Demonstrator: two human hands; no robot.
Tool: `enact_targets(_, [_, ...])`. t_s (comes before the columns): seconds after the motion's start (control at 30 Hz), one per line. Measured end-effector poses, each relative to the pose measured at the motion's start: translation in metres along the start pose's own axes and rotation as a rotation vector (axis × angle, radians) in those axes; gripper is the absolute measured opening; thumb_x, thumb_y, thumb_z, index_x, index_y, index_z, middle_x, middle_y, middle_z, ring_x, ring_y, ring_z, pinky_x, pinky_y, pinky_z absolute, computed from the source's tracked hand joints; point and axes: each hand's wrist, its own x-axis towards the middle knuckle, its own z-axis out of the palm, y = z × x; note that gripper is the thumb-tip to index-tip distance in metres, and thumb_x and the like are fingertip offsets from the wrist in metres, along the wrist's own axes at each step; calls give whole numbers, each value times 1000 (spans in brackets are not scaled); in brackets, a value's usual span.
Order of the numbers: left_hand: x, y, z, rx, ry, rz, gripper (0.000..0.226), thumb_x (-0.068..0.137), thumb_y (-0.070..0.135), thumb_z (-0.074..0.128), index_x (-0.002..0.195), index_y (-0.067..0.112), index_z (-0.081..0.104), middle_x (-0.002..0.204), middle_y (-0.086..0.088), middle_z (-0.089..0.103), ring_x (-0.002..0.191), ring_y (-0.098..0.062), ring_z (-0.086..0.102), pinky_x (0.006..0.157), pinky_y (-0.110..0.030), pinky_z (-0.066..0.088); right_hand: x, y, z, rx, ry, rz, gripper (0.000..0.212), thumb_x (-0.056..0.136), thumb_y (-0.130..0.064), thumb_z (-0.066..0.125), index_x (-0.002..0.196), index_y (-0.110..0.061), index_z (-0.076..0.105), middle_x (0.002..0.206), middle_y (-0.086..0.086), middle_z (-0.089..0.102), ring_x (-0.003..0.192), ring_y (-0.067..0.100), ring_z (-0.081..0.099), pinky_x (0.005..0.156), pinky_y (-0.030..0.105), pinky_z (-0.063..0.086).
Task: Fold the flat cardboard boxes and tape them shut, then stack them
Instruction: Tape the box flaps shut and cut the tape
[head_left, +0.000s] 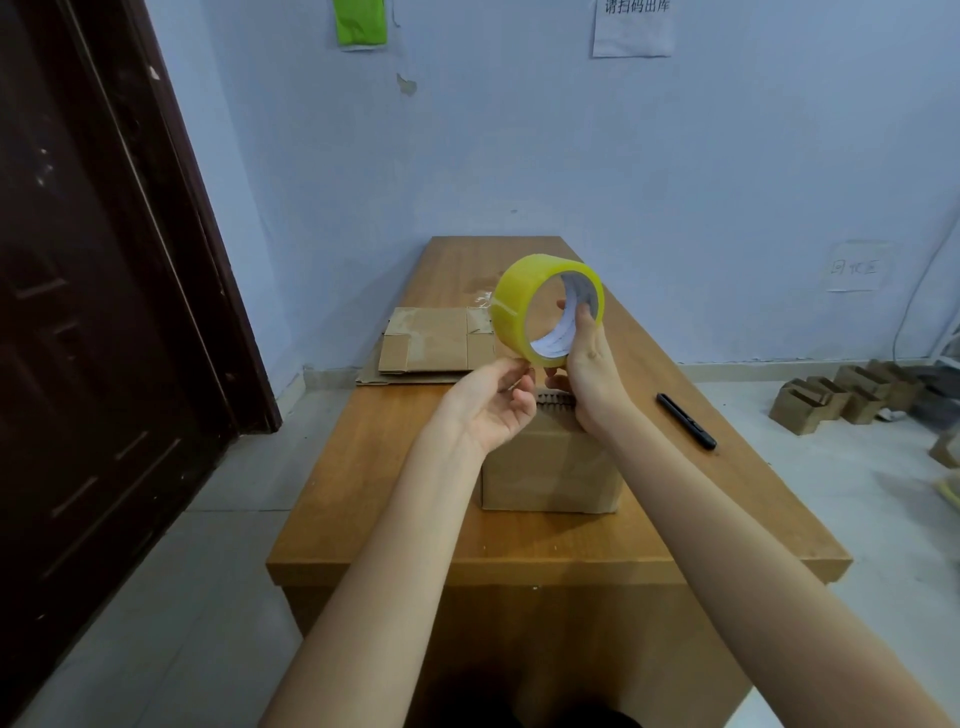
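My right hand (589, 364) holds a yellow roll of tape (514, 301) upright in the air, fingers through its core and thumb below. At the roll's lower edge, the fingertips of my left hand (491, 400) pinch what looks like the tape's end. Beneath both hands a folded cardboard box (550, 478) stands on the wooden table (389, 493); its top is partly hidden by my wrists. Flat cardboard boxes (431, 343) lie stacked at the table's far left, partly over the edge.
A black pen-like tool (685, 420) lies on the table right of the box. Several small cardboard boxes (841, 397) sit on the floor at the right by the wall. A dark door (93, 312) stands to the left.
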Motion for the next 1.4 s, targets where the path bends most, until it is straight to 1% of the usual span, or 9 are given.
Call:
enact_targets(0.27, [-5,2,2,180,139,333,21,90,-1,50,70,4,50,62,-7,50,52,-12,48,35,-16,37,2,-3,-3,121,32,117,44,100,-50,26,129,-23,44,127,9,54,68,13,54,47,22,46])
enact_targets(0.47, [-10,8,-10,139,127,310,26,93,25,56,73,8,53,65,-8,63,60,-18,62,50,-23,51,-3,-6,-1,72,-23,55,24,102,-46,30,120,-34,41,131,-2,47,104,21,58,53,25,51])
enact_targets(0.57, [-3,3,-13,229,192,399,21,89,23,65,78,7,57,57,-2,62,54,-13,60,46,-20,50,-3,-7,0,62,-21,29,25,102,-41,33,122,-29,42,104,4,56,86,14,60,53,23,52])
enact_targets(0.67, [5,-2,-18,394,244,492,18,92,18,61,79,7,55,65,-3,59,54,-11,55,42,-18,44,-7,-7,2,29,11,-33,21,103,-32,35,119,-23,45,84,-4,55,70,2,57,57,15,50])
enact_targets(0.77, [7,-2,-25,593,302,564,25,96,16,53,73,8,48,63,-4,52,51,-13,46,42,-20,38,-7,-4,1,-51,28,-84,12,102,-28,40,110,-26,49,90,-11,54,84,2,56,80,20,46])
enact_targets(0.97, [-15,17,-65,590,316,500,17,95,16,56,83,4,53,72,-4,54,57,-10,53,41,-16,42,-5,-6,-10,21,97,-45,3,94,-21,56,91,-21,58,78,-1,54,69,14,51,66,23,42])
enact_targets(1.2, [0,7,-71,526,280,425,21,93,22,58,79,9,53,73,-5,56,62,-16,58,42,-21,48,-10,-10,-2,274,195,45,17,86,-7,61,81,-23,62,77,-4,58,75,15,51,78,45,55])
enact_targets(1.3, [10,5,-66,429,262,398,19,94,21,58,80,8,53,72,-6,56,60,-16,59,42,-22,49,-11,-9,-4,300,198,26,17,85,-2,60,87,-18,64,79,-1,61,75,19,53,75,44,55])
enact_targets(1.4, [17,7,-66,427,252,422,19,96,18,55,79,8,51,76,-6,62,62,-16,63,44,-22,52,-13,-10,-3,289,184,6,27,81,6,58,85,-20,65,77,4,60,65,10,57,76,43,58])
